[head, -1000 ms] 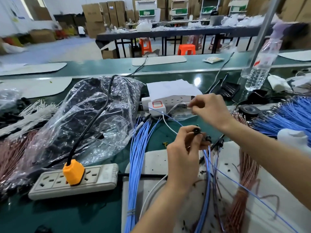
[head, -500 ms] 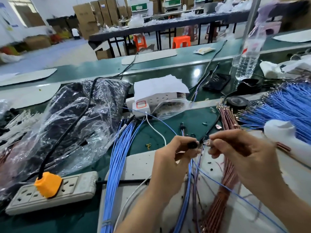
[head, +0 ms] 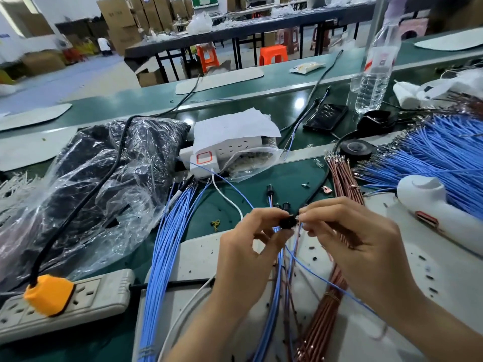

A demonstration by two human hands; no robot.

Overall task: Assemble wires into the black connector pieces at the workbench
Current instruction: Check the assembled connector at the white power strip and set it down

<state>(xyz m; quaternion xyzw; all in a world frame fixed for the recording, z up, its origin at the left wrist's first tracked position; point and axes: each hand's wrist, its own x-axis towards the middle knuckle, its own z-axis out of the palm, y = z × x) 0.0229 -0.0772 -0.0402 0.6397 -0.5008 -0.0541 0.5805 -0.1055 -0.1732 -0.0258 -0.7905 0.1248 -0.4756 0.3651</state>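
Now the right hand is back at the near middle of the workbench: a second ago it was reaching out to the far white power strip, and it has since come in to meet the left hand. From my remote seat I read that as the fetch being over and the insertion beginning. The left hand pinches the black connector between thumb and fingertips, just above the white pad. The right hand pinches the end of a single blue wire, its tip touching the connector; whether the tip is already seated I cannot tell. Counting from biggest down, I make out one crumpled plastic bag of dark parts at the left. There are two masses of blue wire, the fan at the far right and the straight bundle left of the hands. One copper-coloured bundle runs behind the right hand. There are two power strips, the white one and the grey strip with its orange plug near left. After those come one white handheld tool, one water bottle, one phone and one roll of black tape. Smallest are about three spare connector pieces just beyond the fingertips.
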